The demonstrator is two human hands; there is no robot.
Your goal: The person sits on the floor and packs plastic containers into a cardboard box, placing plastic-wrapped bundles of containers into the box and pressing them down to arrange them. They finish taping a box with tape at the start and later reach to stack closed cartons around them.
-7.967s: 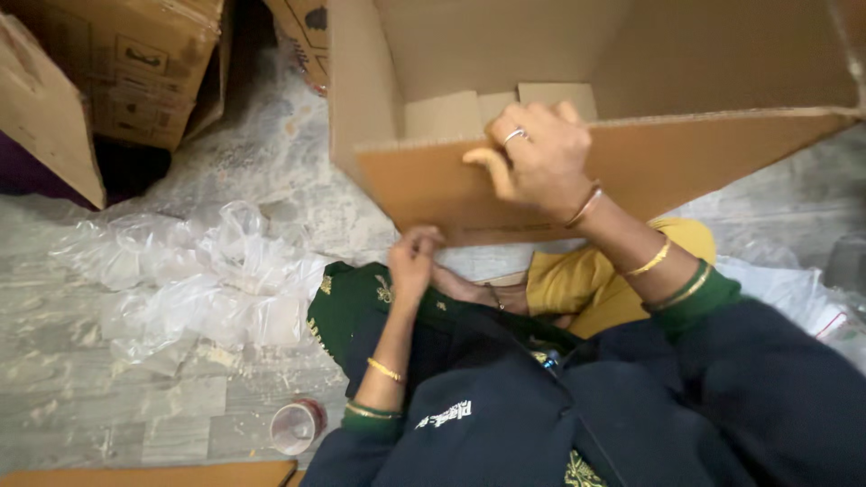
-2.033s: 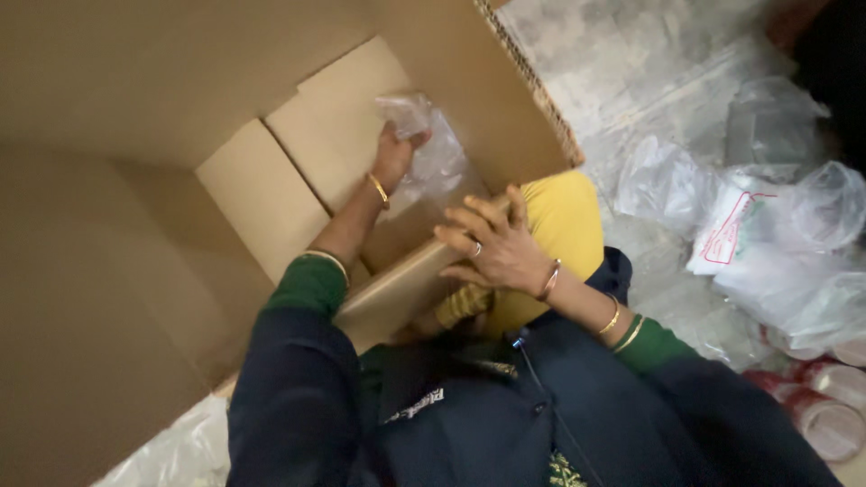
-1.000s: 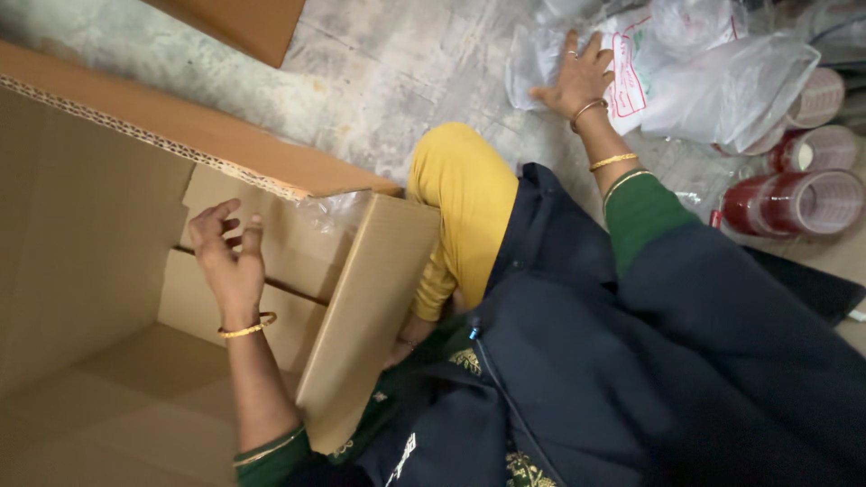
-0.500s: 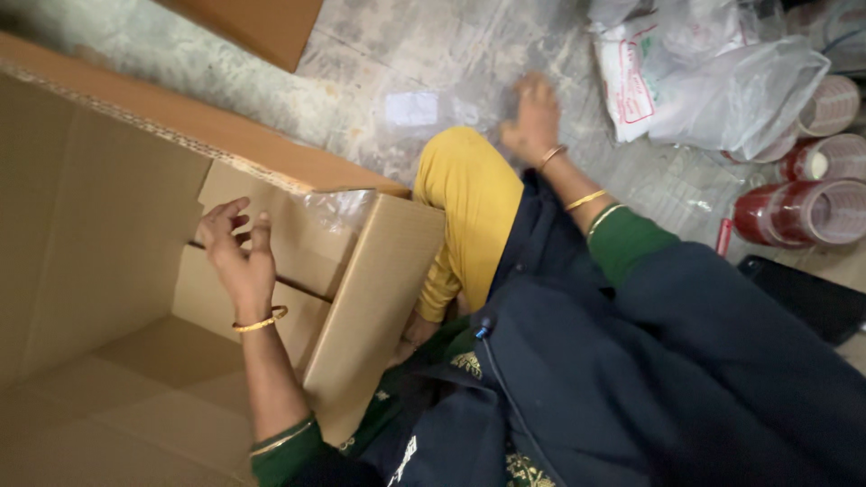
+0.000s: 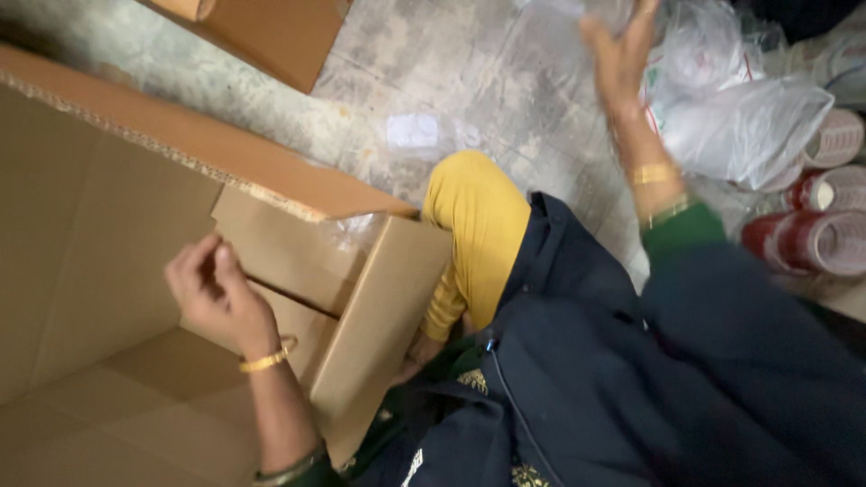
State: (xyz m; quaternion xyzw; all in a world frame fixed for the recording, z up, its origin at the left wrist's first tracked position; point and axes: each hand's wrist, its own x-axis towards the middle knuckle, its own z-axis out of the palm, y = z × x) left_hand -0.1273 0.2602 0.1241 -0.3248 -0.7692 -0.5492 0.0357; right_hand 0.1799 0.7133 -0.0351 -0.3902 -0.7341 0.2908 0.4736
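Matt cardboard, glossy plastic, worn stone around us.

We see the large brown corrugated cardboard box (image 5: 135, 271) as dull and fibrous, its cut edge rough; the crinkled clear plastic bags (image 5: 749, 117) shine thin and glossy; the mottled grey stone floor (image 5: 424, 54) looks scuffed; our yellow cloth trouser knee (image 5: 478, 216) is soft and matt; the thin gold bangle (image 5: 266, 361) gleams like metal.

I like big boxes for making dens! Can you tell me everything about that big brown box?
The cardboard box is large, plain brown corrugated card, lying open on its side on the floor, its ridged cut edge showing along the top. Its flaps are folded open at the mouth; one flap juts out toward the person's yellow-clad knee. A bit of clear plastic sits by the flaps. The left hand reaches inside, against an inner flap.
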